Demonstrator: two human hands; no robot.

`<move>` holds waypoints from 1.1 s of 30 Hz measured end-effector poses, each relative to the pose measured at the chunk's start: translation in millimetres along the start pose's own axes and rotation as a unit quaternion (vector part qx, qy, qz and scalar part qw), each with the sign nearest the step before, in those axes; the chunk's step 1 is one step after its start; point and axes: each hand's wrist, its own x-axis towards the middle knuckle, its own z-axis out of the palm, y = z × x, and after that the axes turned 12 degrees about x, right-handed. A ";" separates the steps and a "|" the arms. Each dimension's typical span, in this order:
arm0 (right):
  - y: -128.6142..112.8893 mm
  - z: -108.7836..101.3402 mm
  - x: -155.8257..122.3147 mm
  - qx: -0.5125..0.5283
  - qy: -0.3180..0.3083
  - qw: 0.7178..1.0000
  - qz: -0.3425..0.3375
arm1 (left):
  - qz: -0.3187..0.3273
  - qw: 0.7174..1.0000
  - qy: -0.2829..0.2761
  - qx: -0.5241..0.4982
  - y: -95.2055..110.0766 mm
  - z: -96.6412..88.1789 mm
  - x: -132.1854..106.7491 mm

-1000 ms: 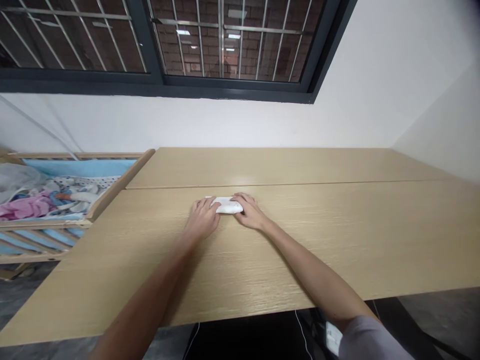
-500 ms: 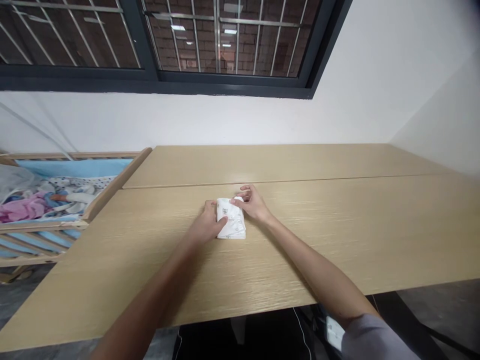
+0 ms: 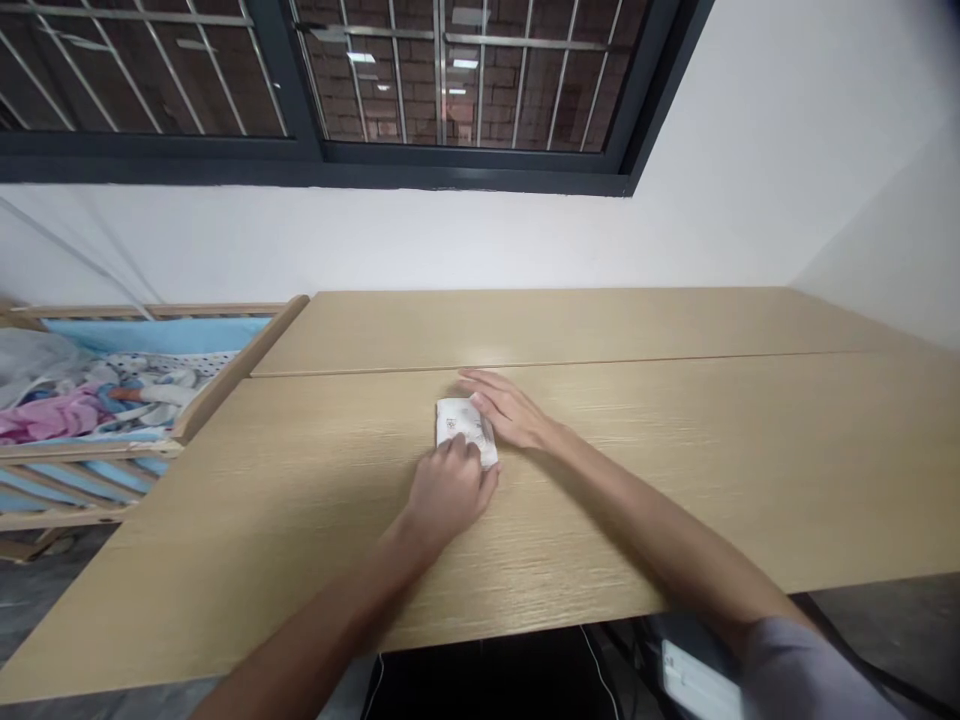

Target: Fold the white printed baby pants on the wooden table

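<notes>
A small folded white cloth (image 3: 459, 416) with little grey printed figures lies on the wooden tabletop. My left hand (image 3: 451, 485) is at its near edge, fingers curled over the top and the thumb by the near right corner; part of the cloth is hidden beneath it. My right hand (image 3: 511, 408) rests at the far right edge. Its fingers stretch out to the left behind the cloth, and the thumb touches the top right corner.
The pale wooden table (image 3: 697, 450) has a seam running across it. On the left stands a wooden crib (image 3: 247, 345) holding a heap of clothes (image 3: 67, 412). Behind are a white wall and a barred window (image 3: 465, 90). A dark chair (image 3: 487, 680) is below the front edge.
My left hand has moved from the cloth's left side to its near edge, curling its fingers. My right hand has flattened, its fingers stretching further left along the far edge.
</notes>
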 end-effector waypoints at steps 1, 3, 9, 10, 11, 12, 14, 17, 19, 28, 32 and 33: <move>-6.3 -2.3 -2.4 0.002 -0.056 0.998 -0.017 | 0.004 1.000 -0.017 -0.001 4.9 0.7 -1.8; -15.5 -2.4 -9.1 0.013 -0.153 0.987 -0.043 | 0.021 0.999 -0.039 -0.003 11.0 2.7 -3.3; -8.1 5.2 -23.1 0.007 -0.276 0.960 -0.037 | 0.046 0.996 -0.078 -0.022 10.1 5.4 -1.5; -2.9 4.9 -21.5 -0.001 -0.274 0.961 -0.029 | 0.040 0.996 -0.074 -0.011 9.9 5.2 -1.4; 2.9 4.1 -19.0 -0.007 -0.267 0.963 -0.022 | 0.035 0.997 -0.071 0.000 10.2 5.0 -1.5; 9.2 3.1 -15.6 -0.013 -0.256 0.966 -0.015 | 0.031 0.997 -0.072 0.011 10.9 4.7 -1.6; 22.4 1.2 -8.2 -0.023 -0.233 0.972 -0.001 | 0.029 0.996 -0.079 0.024 12.8 4.2 -1.8; 40.7 -0.3 -0.1 -0.037 -0.196 0.980 0.020 | 0.027 0.995 -0.090 0.030 14.1 3.3 -1.3; 48.6 -0.7 1.9 -0.038 -0.181 0.982 0.031 | 0.017 0.995 -0.096 0.022 11.0 2.3 0.2; 42.7 -2.4 -0.6 0.019 0.021 0.995 0.093 | -0.136 0.990 -0.034 0.032 -38.6 9.2 17.9; 39.5 6.4 -1.6 0.063 0.040 0.992 0.106 | -0.150 0.983 -0.105 0.004 -44.9 22.2 22.7; 38.1 9.0 -1.8 0.065 0.035 0.992 0.106 | -0.143 0.983 -0.118 -0.009 -45.0 24.8 24.0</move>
